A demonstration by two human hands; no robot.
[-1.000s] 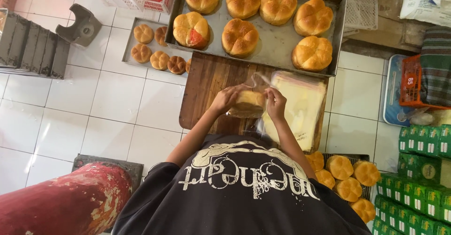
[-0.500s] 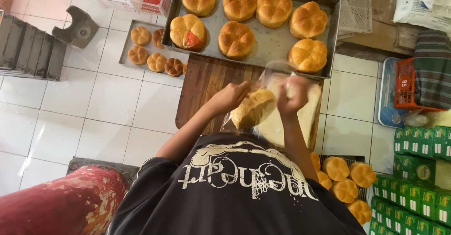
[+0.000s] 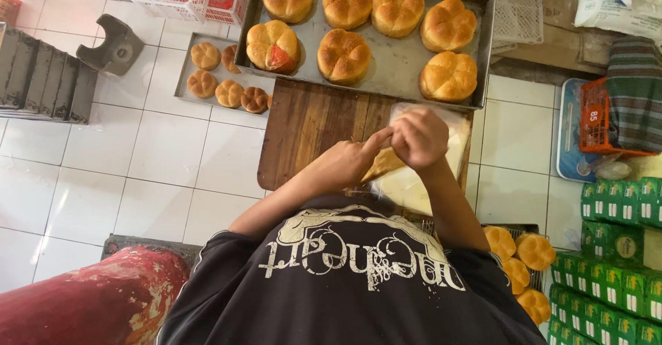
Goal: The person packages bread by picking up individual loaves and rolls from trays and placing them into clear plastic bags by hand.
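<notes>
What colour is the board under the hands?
Dark brown wood with streaky grain; the board shows best in the head view, below the metal tray.

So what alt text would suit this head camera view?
Both hands, left hand and right hand, grip a golden bun in a clear plastic bag over a dark wooden board, below a metal tray of round buns.

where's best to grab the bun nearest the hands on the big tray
Take the bun by its rounded sides, coming straight down from above. It sits apart from its neighbours with bare tray around it, so fingers fit on both sides; its lobed top looks soft, so grip lightly.
</notes>
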